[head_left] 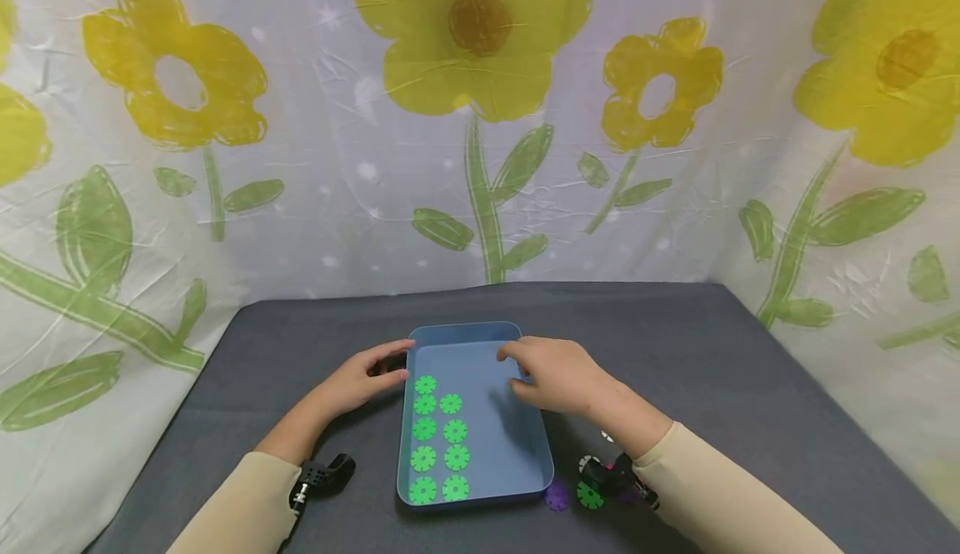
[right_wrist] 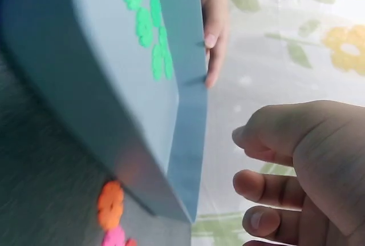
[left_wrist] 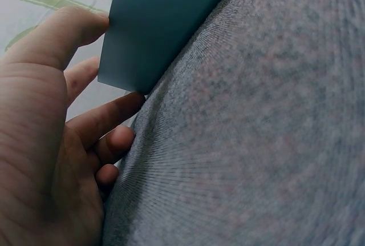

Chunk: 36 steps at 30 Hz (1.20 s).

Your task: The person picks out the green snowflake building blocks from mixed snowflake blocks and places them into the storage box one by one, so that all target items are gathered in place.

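looking down at a blue tray (head_left: 495,446) sitting in the middle of a grey desk (head_left: 712,354), with a person's two hands on either side of its far end. the left hand (head_left: 360,381) is against the tray's left wall near the far corner, and in the left wrist view its thumb (left_wrist: 63,29) sits on the rim while the fingers (left_wrist: 108,117) lie loosely curled beside the wall. looks more like a light touch than a firm grip. the right hand (head_left: 558,375) hangs over the far right part of the tray, fingers relaxed and apart, nothing in it; from the right wrist view it seems just clear of the rim, though i can't tell for sure whether it touches.

inside the tray there are green flower-shaped discs (head_left: 438,441) laid flat in two neat columns along the left side, running from near the middle to the near edge. just off the near right corner, on the desk, are a purple disc (head_left: 557,496) and another green disc (head_left: 589,496). the right wrist view also shows an orange disc (right_wrist: 109,203) and a pink one (right_wrist: 114,237) beside the tray.

what i'd worry about: the tray is light and only steadied on one side, so a nudge or a lift from that far end could tip it and slide the rows out of line. a sleeve dragging near the edge could also sweep the loose discs off the desk.
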Motion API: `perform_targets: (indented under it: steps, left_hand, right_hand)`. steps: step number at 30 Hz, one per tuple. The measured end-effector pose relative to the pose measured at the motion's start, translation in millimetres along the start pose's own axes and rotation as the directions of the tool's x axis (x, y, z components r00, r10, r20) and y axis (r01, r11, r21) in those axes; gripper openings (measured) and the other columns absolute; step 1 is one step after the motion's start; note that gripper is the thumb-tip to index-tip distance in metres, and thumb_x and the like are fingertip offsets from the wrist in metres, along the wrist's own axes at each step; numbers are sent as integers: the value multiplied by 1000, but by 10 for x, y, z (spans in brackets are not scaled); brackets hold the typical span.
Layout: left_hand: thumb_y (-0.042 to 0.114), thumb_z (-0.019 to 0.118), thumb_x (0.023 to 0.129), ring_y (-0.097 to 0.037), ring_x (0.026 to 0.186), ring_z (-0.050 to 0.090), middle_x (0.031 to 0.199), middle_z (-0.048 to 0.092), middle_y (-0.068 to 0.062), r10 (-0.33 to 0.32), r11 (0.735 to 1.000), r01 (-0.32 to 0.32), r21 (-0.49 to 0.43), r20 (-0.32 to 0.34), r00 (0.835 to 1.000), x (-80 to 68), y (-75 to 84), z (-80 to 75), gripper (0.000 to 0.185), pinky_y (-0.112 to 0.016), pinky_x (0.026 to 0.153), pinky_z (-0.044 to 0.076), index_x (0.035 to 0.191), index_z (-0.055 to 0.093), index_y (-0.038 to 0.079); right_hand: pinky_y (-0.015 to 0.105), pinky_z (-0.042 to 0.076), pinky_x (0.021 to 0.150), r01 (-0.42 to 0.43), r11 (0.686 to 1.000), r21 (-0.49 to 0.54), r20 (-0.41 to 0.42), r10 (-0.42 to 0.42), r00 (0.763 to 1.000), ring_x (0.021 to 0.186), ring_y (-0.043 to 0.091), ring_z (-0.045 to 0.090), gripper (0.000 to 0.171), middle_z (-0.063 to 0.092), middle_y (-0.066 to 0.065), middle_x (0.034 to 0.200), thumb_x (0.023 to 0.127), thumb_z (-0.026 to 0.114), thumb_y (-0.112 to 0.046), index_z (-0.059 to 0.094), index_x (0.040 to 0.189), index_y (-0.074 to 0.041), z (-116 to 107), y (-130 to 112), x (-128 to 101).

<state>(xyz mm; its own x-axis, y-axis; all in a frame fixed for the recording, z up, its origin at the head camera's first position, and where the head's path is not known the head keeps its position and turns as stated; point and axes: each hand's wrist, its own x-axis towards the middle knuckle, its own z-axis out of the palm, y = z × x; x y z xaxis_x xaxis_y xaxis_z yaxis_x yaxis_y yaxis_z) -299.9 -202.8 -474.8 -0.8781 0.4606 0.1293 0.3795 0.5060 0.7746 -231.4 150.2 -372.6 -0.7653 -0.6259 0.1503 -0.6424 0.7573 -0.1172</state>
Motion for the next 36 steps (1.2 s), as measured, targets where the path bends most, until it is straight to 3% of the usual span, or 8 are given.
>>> perform_targets:
  steps: [3,7,15,19,25,36]
  left_hand:
    - [36,68,101,-22,77,48,92,55,-6,-3,1000,3,6,0,1000,-11,7,-15,58,-35,64,41,153,51,18]
    - [32,69,101,-23,78,47,91,54,-5,5,1000,-5,1,-4,1000,-21,14,-25,56,-36,66,40,153,51,16]
    - [28,69,101,-23,79,47,91,53,-6,-1,1000,1,-15,-9,1000,-40,-3,-16,56,-36,66,39,153,51,14]
    - [31,69,101,-23,77,47,90,53,-7,2,1000,-2,0,0,1000,-50,-14,-36,56,-35,65,40,152,52,16]
    - [30,69,101,-22,75,46,89,52,-6,7,1000,-7,-2,-6,1000,-64,-1,-71,56,-34,64,39,152,52,15]
    - [31,68,101,-22,76,47,93,55,-5,-2,1000,2,5,-14,1000,-81,-48,-71,56,-34,65,41,153,51,15]
  right_hand:
    - [27,43,56,0,1000,19,-50,1,999,66,4,49,26,58,-7,85,94,73,-20,71,119,-16,-31,34,-165]
    - [26,45,60,3,999,47,-54,-1,999,69,3,50,18,58,-9,87,93,73,-18,72,111,-16,-78,64,-403]
    - [25,45,61,-8,990,143,75,-3,997,66,0,46,15,54,-13,84,89,80,-19,70,101,-18,-79,62,-891]
    - [27,48,62,12,994,108,138,-26,990,70,-1,50,22,56,-15,85,80,85,-22,70,95,-19,25,-2,-1054]
    - [30,46,56,61,998,4,135,-61,989,67,-1,50,28,54,-18,81,65,90,-21,73,86,-25,186,-54,-1136]
    - [28,42,53,40,999,37,166,-46,985,63,-3,44,24,49,-21,80,66,90,-23,70,80,-26,211,-73,-1120]
